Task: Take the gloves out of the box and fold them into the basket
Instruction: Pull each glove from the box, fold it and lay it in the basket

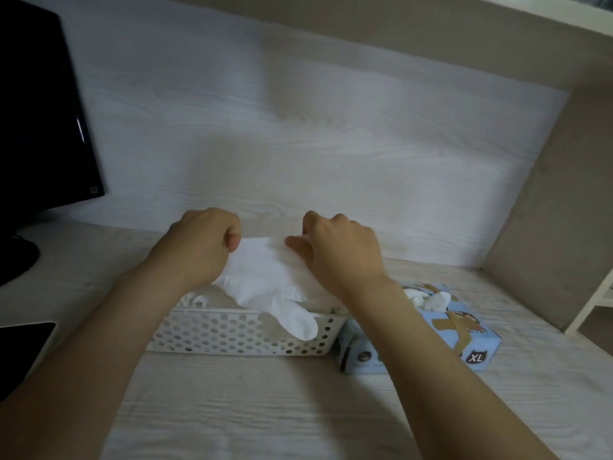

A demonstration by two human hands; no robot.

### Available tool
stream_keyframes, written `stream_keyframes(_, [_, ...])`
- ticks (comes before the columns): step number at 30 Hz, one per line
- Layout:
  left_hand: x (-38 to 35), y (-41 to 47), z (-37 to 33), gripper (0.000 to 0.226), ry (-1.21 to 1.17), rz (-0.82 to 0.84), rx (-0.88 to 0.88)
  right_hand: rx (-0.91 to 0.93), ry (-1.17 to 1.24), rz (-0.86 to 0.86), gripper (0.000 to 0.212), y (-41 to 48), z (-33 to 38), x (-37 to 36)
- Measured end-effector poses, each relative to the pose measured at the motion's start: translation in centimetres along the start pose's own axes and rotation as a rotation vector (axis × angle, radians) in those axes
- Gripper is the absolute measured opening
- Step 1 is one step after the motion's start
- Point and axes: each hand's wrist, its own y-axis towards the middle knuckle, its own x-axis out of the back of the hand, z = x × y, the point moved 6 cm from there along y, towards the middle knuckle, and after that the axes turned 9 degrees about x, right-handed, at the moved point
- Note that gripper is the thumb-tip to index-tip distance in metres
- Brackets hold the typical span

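While both pinch a white glove over the basket, left hand and right hand are curled closed

Dim, cool, even indoor light, brightest across the back panel. Soft shadows under both forearms on the desk, and a faint one on the panel above the hands. Small glint on the monitor edge, its screen otherwise pure black. Slightly soft throughout, some smear at the left edge. Strong wide-angle bending of straight lines toward the corners.
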Motion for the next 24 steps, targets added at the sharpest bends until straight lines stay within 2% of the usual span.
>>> stream_keyframes(5, [-0.9,0.1,1.6,0.037,0.142,0.052,0.112,0.069,0.052,0.157,0.053,2.5,0.9,-2.0])
stream_keyframes(9, [-1.8,0.5,2.8,0.025,0.305,0.115,0.211,0.083,0.178,0.205,0.047,3.4,1.5,-3.6])
stream_keyframes(11, [-2.1,0.4,3.2,0.027,0.356,0.148,0.23,0.104,0.145,0.201,0.043,3.5,1.7,-3.7])
stream_keyframes(15, [-2.3,0.3,2.4,0.036,0.452,0.161,0.175,0.207,0.01,0.098,0.025,3.1,2.5,-3.0])
stream_keyframes(17, [-2.4,0.2,1.3,0.042,0.527,0.123,0.046,0.206,0.133,0.12,0.021,2.5,2.5,-2.4])
stream_keyframes(19, [-2.4,-0.1,-0.1,0.038,0.465,0.114,-0.099,0.137,0.311,0.318,0.017,1.7,2.0,-2.6])
stream_keyframes(21, [-2.7,-0.5,-1.1,0.025,0.252,0.176,-0.17,0.1,0.348,0.544,0.028,0.5,1.5,-3.4])
stream_keyframes(22, [-2.9,-0.8,-1.6,0.019,0.153,0.219,-0.176,0.103,0.335,0.585,0.031,-0.1,1.3,-3.7])
stream_keyframes(24, [-3.7,-1.2,-2.0,0.021,0.074,0.329,-0.162,0.112,0.36,0.534,0.033,-0.5,1.1,-4.0])
